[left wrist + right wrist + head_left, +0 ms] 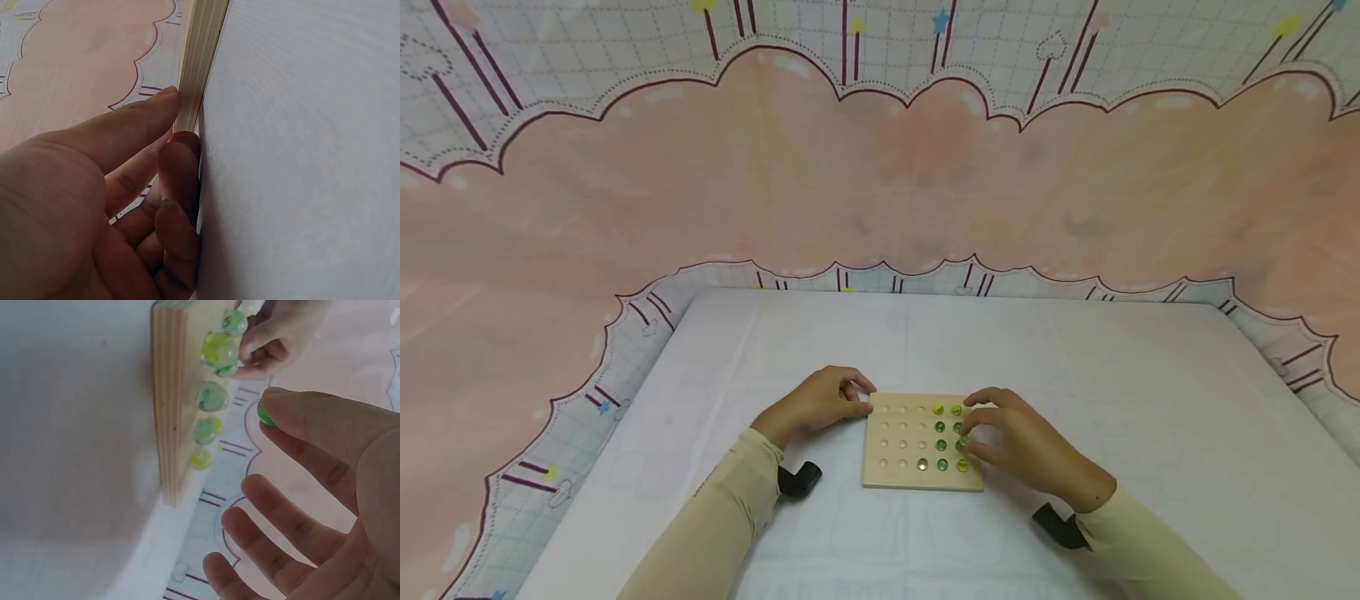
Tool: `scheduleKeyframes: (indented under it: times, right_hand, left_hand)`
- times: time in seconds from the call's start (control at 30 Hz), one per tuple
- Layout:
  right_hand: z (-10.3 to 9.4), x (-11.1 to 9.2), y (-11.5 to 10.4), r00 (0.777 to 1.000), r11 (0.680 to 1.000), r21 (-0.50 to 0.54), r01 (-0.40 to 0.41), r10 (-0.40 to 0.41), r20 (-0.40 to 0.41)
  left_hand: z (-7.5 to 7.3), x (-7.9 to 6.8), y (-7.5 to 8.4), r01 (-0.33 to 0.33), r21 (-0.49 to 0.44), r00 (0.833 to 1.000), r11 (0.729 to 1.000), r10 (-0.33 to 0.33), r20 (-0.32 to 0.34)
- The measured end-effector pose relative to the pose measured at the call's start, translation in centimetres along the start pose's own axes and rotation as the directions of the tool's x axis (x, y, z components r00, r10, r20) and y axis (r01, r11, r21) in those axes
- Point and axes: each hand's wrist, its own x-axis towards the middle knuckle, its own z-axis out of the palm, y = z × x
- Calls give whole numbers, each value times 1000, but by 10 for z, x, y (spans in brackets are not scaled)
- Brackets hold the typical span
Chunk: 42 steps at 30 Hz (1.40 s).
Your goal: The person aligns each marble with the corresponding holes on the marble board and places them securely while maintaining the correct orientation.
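A light wooden board with rows of round hollows lies on the white table. Green and yellow glass marbles fill its two right columns, and one clear marble sits in the front row. My left hand holds the board at its far left corner, thumb and fingertips against the edge. Above the right side of the board is my right hand. Its thumb and index finger pinch a green marble, raised off the board, while the other fingers spread loosely.
White cloth covers the table. A patterned pink curtain hangs behind it and along the sides. Black wrist straps stick out below both hands.
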Motion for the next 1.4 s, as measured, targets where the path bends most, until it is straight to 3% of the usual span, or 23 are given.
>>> scheduleKeyframes:
  times: [0.9,1.1,1.4]
  right_hand:
    - [19,30,-27,997,997,64,35,-39,64]
    - [25,34,-29,997,999,31,26,-28,75]
    - [30,36,-27,994,997,-17,74,-72,78]
  left_hand:
    - [-1,1,-2,-24,22,1000,999,24,1]
    - [-1,1,-1,-15,28,1000,999,15,9]
    - [-2,-1,1,-24,35,1000,999,24,5]
